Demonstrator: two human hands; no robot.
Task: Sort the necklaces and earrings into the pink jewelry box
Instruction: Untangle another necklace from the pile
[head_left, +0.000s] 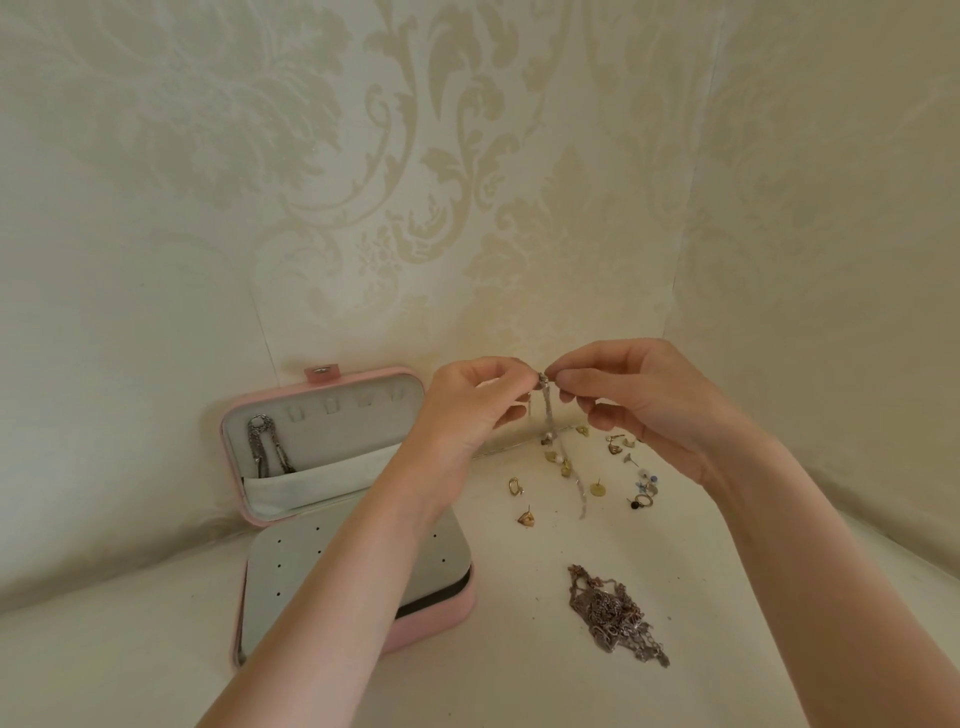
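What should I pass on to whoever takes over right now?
Left hand and right hand both pinch the top of a charm necklace, held up over the table.
Pink jewelry box lies open at left; one necklace already hangs in its lid.
Left: hang the held necklace, then the tangled chains; the loose earrings go on the empty hole panel.

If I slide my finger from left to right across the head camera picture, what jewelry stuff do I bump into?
Open pink jewelry box → dark chain necklace hung inside its lid → gold triangle stud earring → tangled heap of silvery chains → round ring with a dark bead.
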